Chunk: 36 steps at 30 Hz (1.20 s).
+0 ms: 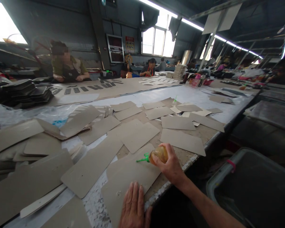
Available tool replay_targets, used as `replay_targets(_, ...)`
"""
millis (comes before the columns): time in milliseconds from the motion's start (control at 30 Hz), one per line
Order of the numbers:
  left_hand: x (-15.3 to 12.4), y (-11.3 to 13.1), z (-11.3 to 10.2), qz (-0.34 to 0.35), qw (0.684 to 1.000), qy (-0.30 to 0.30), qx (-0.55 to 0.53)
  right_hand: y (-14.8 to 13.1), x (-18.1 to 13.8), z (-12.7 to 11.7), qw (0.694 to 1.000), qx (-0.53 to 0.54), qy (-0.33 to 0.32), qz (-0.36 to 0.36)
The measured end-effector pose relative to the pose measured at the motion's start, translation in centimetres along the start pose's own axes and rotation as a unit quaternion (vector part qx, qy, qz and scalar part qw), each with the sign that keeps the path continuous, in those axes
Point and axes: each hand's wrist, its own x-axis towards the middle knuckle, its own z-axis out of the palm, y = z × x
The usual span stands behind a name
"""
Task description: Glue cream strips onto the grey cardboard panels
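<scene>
My right hand point(171, 164) is closed round a yellowish glue bottle point(158, 154) whose green nozzle point(143, 158) points left, just over a grey cardboard piece point(130, 177). My left hand point(133, 207) lies flat with fingers stretched out on the near end of that same piece, at the table's front edge. Several more grey cardboard pieces point(137, 134) with rounded corners lie scattered over the long white table point(199, 95).
Stacks of dark pieces point(26, 91) sit at the far left. One person sits across the table at the left point(66, 68) and another further back point(148, 69). A grey plastic bin point(251, 186) stands on the floor at the right, below the table edge.
</scene>
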Motion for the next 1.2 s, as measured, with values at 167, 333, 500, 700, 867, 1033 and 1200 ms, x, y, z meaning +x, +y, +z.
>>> replay_targets(167,0.0,-0.6,-0.3,-0.009,1.000,-0.014,-0.018,-0.8,-1.1,-0.8,0.925,0.313,-0.061,0.204)
replay_targets(333,1.1,-0.8,-0.3,-0.073,0.995,-0.038,-0.055,1.6,-1.3,-4.0,0.886,0.385,0.037,0.255)
replay_targets(500,2.0,-1.8,0.5,-0.106,0.987,-0.063,-0.101,3.4,-2.4,-6.1,0.871,0.394,0.070,0.285)
replay_targets(700,2.9,-2.9,-0.1,-0.066,0.989,-0.085,-0.102,3.8,-3.4,-7.1,0.866,0.395,0.084,0.294)
replay_targets(867,3.3,-2.6,-0.8,-0.038,0.990,-0.100,-0.093,3.9,-3.4,-7.9,0.857,0.411,0.099,0.296)
replay_targets(1033,4.0,-3.0,-2.2,-0.022,0.988,-0.108,-0.109,4.0,-3.8,-8.8,0.848,0.429,0.103,0.294)
replay_targets(1200,5.2,-2.7,-3.7,-0.049,0.981,-0.113,-0.147,3.8,-4.0,-9.4,0.838,0.436,0.119,0.305)
